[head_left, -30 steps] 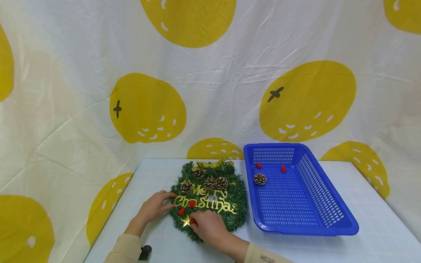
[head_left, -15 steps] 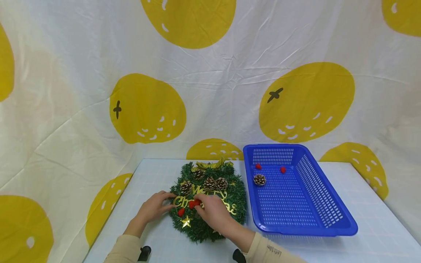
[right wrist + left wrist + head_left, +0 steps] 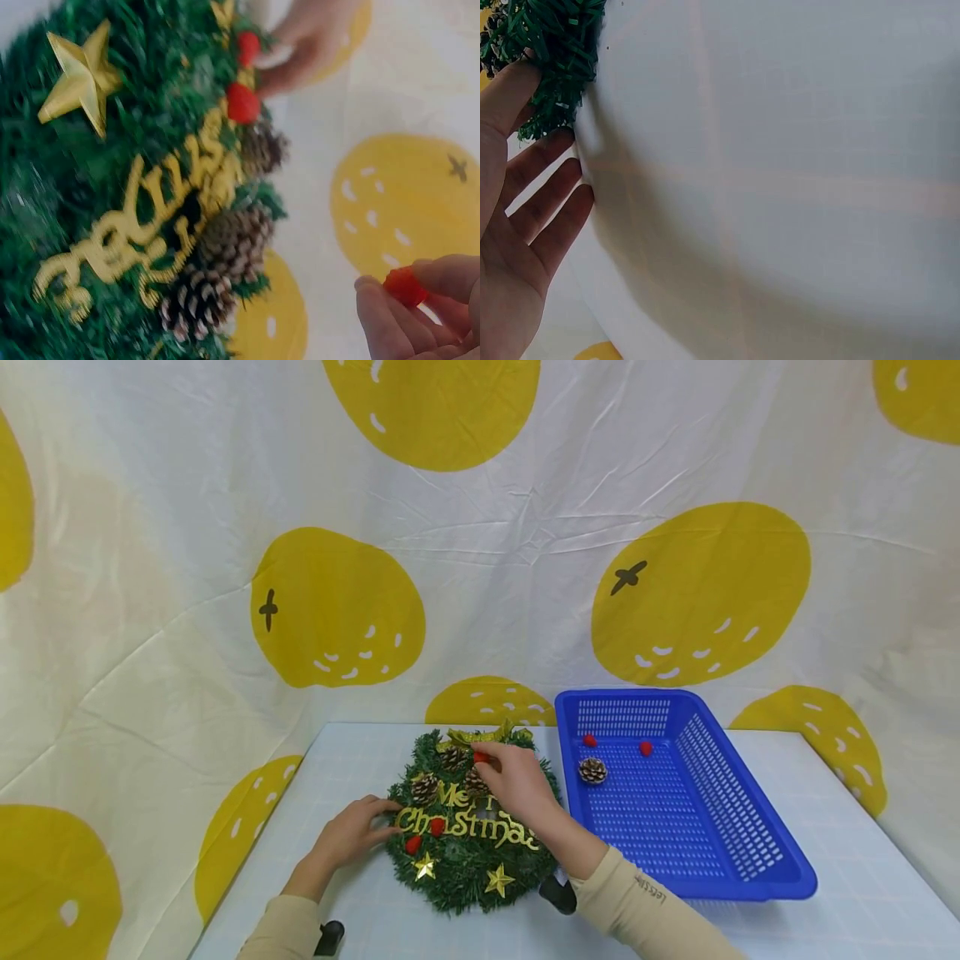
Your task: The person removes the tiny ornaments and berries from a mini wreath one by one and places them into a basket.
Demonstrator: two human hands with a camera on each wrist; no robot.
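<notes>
A green Christmas wreath [image 3: 457, 881] lies on the table, carrying gold "Merry Christmas" lettering [image 3: 468, 825], pinecones [image 3: 424, 787], gold stars [image 3: 499, 880] and a gold ribbon [image 3: 487, 737]. Over its far part, my right hand [image 3: 521, 782] pinches a small red berry-like ball [image 3: 406, 286] between thumb and fingertips. On the wreath's left edge, my left hand [image 3: 354, 832] holds the greenery between thumb and index finger. Its other fingers extend down beside the wreath in the left wrist view. Two more red balls [image 3: 437, 827] sit on the wreath's left side. The right hand hides part of the pinecones.
To the wreath's right stands a blue perforated basket [image 3: 738, 887] with a pinecone [image 3: 592, 770] and two red balls [image 3: 646, 748] inside. The white table [image 3: 375, 935] ends at the back against a white curtain [image 3: 480, 602] printed with yellow fruit.
My right hand has carried the red ball from near the lower-left star, past the lettering, to the wreath's far pinecones. The left hand has stayed at the wreath's edge.
</notes>
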